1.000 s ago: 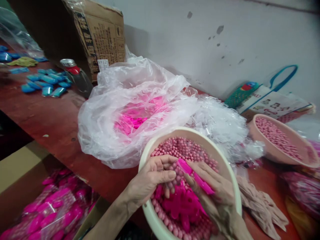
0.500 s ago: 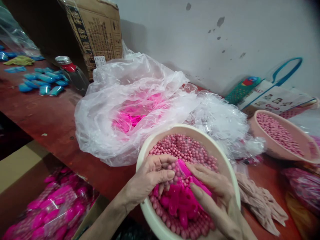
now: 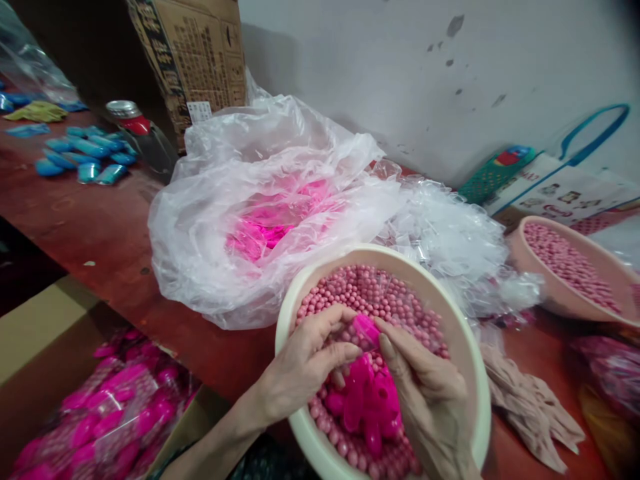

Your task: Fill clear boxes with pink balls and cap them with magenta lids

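Over a cream basin (image 3: 477,373) of pink beads (image 3: 365,287), my two hands meet at a small clear plastic bag (image 3: 345,335) with beads in it. My left hand (image 3: 305,360) pinches the bag from the left, its fingers partly hidden behind it. A hot-pink plastic piece (image 3: 366,330) is at the bag's right end. My right hand (image 3: 427,380) grips that piece between thumb and fingertips. Below the hands, several hot-pink plastic pieces (image 3: 373,407) lie in a heap on the beads.
Behind the basin is a large plastic bag (image 3: 185,247) of hot-pink pieces, beside piled clear bags (image 3: 445,233). A pink bowl (image 3: 550,293) of beads and a beige glove (image 3: 535,407) are right. Lower left, a carton (image 3: 45,333) holds filled packets. A bottle (image 3: 150,143) stands left.
My right hand's fingers have drawn together on the hot-pink piece at the bag's end. A second hot-pink piece seen under that hand's fingers earlier is out of sight. The view has shifted slightly.
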Action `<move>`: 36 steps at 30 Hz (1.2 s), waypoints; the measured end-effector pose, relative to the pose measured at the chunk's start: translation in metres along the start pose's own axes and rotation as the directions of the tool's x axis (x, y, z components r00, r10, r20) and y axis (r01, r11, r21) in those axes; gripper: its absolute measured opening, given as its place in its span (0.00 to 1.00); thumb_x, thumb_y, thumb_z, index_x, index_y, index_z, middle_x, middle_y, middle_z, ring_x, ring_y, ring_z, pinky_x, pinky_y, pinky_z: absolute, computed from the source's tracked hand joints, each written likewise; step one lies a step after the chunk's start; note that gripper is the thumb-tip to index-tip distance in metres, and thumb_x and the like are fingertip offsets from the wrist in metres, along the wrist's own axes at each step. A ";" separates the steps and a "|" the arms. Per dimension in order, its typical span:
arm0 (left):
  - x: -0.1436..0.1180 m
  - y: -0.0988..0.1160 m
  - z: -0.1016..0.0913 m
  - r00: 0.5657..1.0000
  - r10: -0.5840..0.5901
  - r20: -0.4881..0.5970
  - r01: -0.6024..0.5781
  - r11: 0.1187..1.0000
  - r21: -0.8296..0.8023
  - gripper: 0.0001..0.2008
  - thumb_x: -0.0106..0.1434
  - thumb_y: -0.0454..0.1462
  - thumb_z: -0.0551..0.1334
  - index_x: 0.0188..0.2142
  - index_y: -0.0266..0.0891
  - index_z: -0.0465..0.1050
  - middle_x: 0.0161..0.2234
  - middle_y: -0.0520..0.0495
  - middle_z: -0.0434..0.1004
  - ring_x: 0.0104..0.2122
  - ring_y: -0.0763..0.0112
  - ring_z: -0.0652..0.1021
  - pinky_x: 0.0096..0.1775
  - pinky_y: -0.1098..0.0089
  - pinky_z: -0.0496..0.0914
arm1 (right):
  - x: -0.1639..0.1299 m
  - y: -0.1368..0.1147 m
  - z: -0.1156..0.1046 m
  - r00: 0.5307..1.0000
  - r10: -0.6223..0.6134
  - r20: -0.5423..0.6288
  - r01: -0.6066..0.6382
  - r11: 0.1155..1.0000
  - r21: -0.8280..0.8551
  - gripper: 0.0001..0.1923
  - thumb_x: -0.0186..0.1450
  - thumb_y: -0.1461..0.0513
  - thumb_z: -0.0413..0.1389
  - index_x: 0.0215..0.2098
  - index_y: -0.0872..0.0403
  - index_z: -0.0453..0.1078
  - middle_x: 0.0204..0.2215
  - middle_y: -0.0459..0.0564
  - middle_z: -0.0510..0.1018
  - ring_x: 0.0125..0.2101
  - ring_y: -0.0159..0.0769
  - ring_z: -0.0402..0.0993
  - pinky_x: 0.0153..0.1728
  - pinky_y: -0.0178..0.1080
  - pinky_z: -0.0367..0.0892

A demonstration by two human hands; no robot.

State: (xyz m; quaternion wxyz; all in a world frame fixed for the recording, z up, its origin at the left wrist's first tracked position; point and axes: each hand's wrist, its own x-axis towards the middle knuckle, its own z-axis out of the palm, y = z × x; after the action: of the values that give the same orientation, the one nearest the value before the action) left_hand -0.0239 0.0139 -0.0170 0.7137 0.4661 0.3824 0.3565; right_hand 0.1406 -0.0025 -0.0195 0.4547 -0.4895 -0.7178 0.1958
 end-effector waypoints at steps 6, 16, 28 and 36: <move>0.000 -0.002 0.002 0.999 0.004 -0.039 -0.009 0.992 -0.123 0.09 0.59 0.34 0.59 0.40 0.38 0.66 0.30 0.53 0.67 0.22 0.80 0.68 0.22 0.78 0.67 | -0.007 0.003 0.003 0.983 -0.177 -0.038 0.166 0.964 -0.209 0.21 0.60 0.72 0.53 0.51 0.55 0.68 0.44 0.50 0.78 0.43 0.34 0.75 0.48 0.33 0.69; -0.003 -0.006 0.002 0.992 0.065 -0.110 -0.072 0.996 -0.056 0.10 0.60 0.32 0.58 0.43 0.38 0.67 0.30 0.52 0.69 0.19 0.83 0.67 0.20 0.80 0.67 | 0.004 -0.004 -0.003 0.995 0.030 0.095 -0.032 0.999 0.025 0.17 0.63 0.67 0.52 0.49 0.49 0.70 0.42 0.48 0.79 0.39 0.37 0.77 0.39 0.36 0.75; -0.001 -0.002 0.004 0.985 -0.031 -0.171 0.010 0.992 -0.122 0.18 0.60 0.36 0.60 0.50 0.40 0.64 0.38 0.48 0.73 0.28 0.77 0.71 0.28 0.79 0.66 | -0.008 -0.001 0.013 0.976 -0.124 0.181 0.172 0.946 -0.277 0.43 0.52 0.53 0.63 0.58 0.64 0.54 0.49 0.64 0.71 0.49 0.49 0.69 0.46 0.46 0.71; -0.004 -0.005 0.001 0.976 0.065 -0.209 -0.053 0.997 0.064 0.17 0.61 0.36 0.59 0.50 0.39 0.67 0.40 0.49 0.74 0.39 0.71 0.72 0.43 0.74 0.67 | -0.008 -0.002 0.026 0.938 -0.329 0.108 0.338 0.802 -0.493 0.28 0.61 0.59 0.56 0.54 0.68 0.57 0.37 0.66 0.76 0.38 0.48 0.75 0.35 0.43 0.75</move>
State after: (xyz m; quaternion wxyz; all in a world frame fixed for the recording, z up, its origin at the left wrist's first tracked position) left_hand -0.0238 0.0078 -0.0207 0.6444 0.4574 0.4521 0.4137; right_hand 0.1186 -0.0062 -0.0349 0.3321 -0.4556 -0.8223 -0.0772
